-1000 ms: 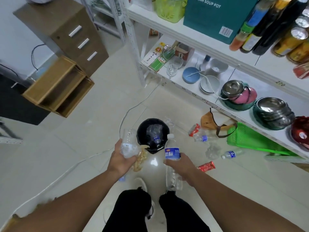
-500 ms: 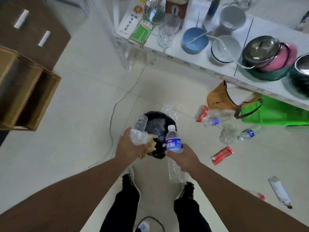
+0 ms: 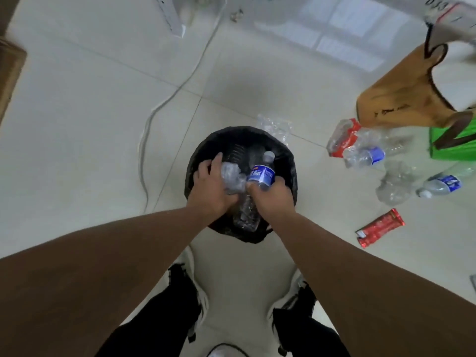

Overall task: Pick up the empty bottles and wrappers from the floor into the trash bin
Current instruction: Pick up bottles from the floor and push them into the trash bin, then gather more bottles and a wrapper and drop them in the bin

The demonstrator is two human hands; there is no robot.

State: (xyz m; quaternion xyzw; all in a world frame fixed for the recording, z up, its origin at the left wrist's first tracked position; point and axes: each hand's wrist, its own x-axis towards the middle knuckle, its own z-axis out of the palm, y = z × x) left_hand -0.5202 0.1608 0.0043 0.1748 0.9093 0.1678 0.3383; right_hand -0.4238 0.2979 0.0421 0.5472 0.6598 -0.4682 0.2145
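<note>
I have both hands over the mouth of the black-lined trash bin (image 3: 284,157), which stands on the pale tiled floor (image 3: 90,112) just ahead of my feet. My right hand (image 3: 273,195) is wrapped around a clear bottle with a blue label (image 3: 260,175). Its white cap points up and away from me, toward the far rim of the bin, and its long axis runs back down toward me, with the clear base sticking out beneath my hands inside the bin's opening. My left hand (image 3: 210,188) clutches a crumpled clear bottle (image 3: 231,180), pressed right against the labelled bottle; it is too squashed for me to tell which way it points.

Behind the bin, touching its far rim, lies a flattened clear plastic piece (image 3: 275,127). Off to the right on the floor sits a cluster: a crushed bottle with a red label (image 3: 343,137), a crushed bottle with a blue label (image 3: 365,155) just beside it, a crumpled clear bottle (image 3: 394,184), and a capped small bottle (image 3: 440,185) lying on its side with the cap toward the bin. Nearer me lies a red wrapper (image 3: 380,228), well apart from the bin. A brown paper bag (image 3: 401,99) and a green basket (image 3: 453,145) stand behind that cluster. A white cable (image 3: 154,109) trails across the floor to the left of the bin.
</note>
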